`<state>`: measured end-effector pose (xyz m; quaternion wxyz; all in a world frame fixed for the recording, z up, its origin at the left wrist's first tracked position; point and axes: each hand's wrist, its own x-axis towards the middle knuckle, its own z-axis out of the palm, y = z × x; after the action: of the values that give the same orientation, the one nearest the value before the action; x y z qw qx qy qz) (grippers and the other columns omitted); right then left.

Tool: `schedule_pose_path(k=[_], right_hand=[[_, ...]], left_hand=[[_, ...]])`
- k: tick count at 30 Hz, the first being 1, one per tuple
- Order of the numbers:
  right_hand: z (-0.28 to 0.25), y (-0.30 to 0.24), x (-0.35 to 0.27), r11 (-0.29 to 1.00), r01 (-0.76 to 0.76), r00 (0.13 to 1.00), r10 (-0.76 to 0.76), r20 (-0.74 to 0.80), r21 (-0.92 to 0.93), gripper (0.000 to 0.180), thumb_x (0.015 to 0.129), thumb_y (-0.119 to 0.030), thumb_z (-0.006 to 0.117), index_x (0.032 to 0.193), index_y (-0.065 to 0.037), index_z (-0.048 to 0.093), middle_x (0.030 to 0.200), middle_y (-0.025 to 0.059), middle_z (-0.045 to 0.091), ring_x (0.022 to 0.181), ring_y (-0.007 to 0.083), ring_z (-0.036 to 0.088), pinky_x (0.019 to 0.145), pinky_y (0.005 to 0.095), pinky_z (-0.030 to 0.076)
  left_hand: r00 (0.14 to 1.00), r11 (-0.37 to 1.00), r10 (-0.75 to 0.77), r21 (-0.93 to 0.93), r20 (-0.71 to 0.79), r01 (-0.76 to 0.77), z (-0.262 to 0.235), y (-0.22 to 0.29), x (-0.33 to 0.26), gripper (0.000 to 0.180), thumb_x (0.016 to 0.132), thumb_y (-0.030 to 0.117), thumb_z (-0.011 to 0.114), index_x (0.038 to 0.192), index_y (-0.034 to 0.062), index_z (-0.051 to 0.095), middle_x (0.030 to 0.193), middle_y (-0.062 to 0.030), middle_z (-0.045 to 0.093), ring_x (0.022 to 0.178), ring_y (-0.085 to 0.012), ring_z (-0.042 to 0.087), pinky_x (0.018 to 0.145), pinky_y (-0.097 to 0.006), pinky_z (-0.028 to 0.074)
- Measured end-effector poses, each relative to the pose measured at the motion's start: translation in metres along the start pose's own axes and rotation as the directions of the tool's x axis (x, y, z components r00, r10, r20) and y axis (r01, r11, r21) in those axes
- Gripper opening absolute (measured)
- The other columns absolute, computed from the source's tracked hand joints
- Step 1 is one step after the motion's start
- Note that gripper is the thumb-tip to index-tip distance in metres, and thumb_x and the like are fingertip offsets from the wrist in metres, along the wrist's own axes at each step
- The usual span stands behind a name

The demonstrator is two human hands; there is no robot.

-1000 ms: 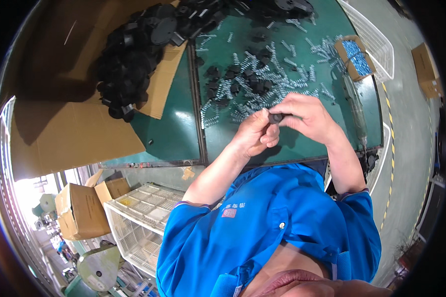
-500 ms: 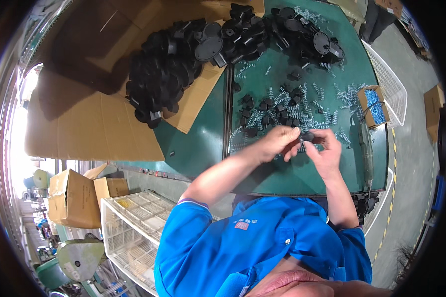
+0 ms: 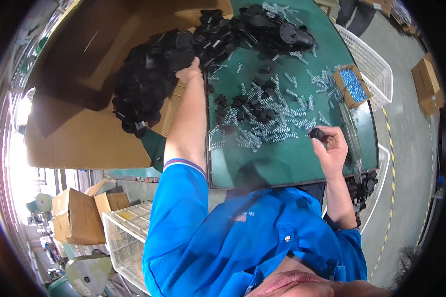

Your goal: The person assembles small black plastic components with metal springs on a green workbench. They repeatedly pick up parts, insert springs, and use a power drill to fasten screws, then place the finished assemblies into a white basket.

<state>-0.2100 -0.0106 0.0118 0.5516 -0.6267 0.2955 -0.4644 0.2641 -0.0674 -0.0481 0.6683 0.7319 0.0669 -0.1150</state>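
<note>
My left hand (image 3: 189, 73) is stretched out to the pile of round black plastic parts (image 3: 143, 74) on the cardboard. Its thumb points away from me against the parts, and its other fingers are partly hidden, so a grip cannot be made out. Near the table's front right, my right hand (image 3: 331, 148) is closed round a small black plastic piece (image 3: 316, 133) held upright between thumb and fingers. Between the hands, loose metal springs (image 3: 282, 123) and small black blocks (image 3: 240, 101) lie scattered on the green table (image 3: 282, 166).
A large open cardboard box (image 3: 84, 138) stands at the left. More black round parts (image 3: 267, 29) are heaped at the far side. On the right edge sit a small carton (image 3: 364, 96) of blue pieces and a long tool (image 3: 351, 138). White plastic baskets (image 3: 381, 74) stand beyond.
My left hand has left the right hand and moved far and left to the black parts pile. The right hand stays near the front, keeping the small black piece. The view has shifted slightly.
</note>
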Motion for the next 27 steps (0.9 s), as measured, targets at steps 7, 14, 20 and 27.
schedule_pose_path(k=[7, 14, 20, 27], right_hand=[[-0.035, 0.002, -0.018, 0.999, -0.039, 0.999, 0.040, -0.030, 0.008, 0.025, 0.082, 0.005, 0.069, 0.102, 0.001, 0.056, 0.104, 0.0101, 0.067, 0.093, 0.0139, 0.065, 0.085, 0.0287, 0.052], [-0.047, 0.015, -0.013, 0.992, -0.124, 0.992, 0.124, 0.030, -0.022, 0.038, 0.087, -0.002, 0.067, 0.124, 0.003, 0.060, 0.103, 0.0089, 0.067, 0.095, 0.0162, 0.066, 0.085, 0.0280, 0.052], [-0.025, 0.000, 0.000, 0.968, 0.060, 0.985, -0.018, 0.172, -0.244, 0.033, 0.082, -0.002, 0.071, 0.115, -0.001, 0.067, 0.095, 0.0098, 0.067, 0.087, 0.0163, 0.068, 0.077, 0.0286, 0.054], [-0.029, 0.002, -0.004, 0.942, 0.074, 0.988, -0.026, 0.150, -0.327, 0.034, 0.080, 0.000, 0.074, 0.113, -0.001, 0.066, 0.095, 0.0098, 0.068, 0.085, 0.0163, 0.069, 0.073, 0.0287, 0.055]], left_hand=[[0.969, 0.939, 0.002, -0.334, 0.247, 0.083, -0.059, 0.021, 0.016, 0.037, 0.087, 0.021, 0.076, 0.108, -0.0010, 0.055, 0.071, -0.0082, 0.059, 0.048, -0.0157, 0.052, 0.040, -0.029, 0.042], [0.270, 0.809, -0.207, 0.320, 0.940, -0.493, -0.161, 0.031, -0.160, 0.026, 0.088, 0.023, 0.071, 0.103, 0.0019, 0.065, 0.078, -0.0014, 0.063, 0.063, -0.0070, 0.056, 0.058, -0.023, 0.045], [0.063, 0.470, -0.290, 0.200, 0.955, -0.860, -0.180, -0.018, -0.277, 0.045, 0.083, 0.029, 0.075, 0.110, -0.0035, 0.060, 0.096, -0.0213, 0.067, 0.091, -0.0365, 0.065, 0.079, -0.042, 0.050], [-0.028, 0.036, 0.315, -0.042, 0.949, -0.998, -0.161, -0.001, -0.311, 0.068, 0.064, 0.039, 0.083, 0.116, 0.0012, 0.061, 0.118, -0.0124, 0.060, 0.114, -0.0327, 0.052, 0.096, -0.047, 0.040]])
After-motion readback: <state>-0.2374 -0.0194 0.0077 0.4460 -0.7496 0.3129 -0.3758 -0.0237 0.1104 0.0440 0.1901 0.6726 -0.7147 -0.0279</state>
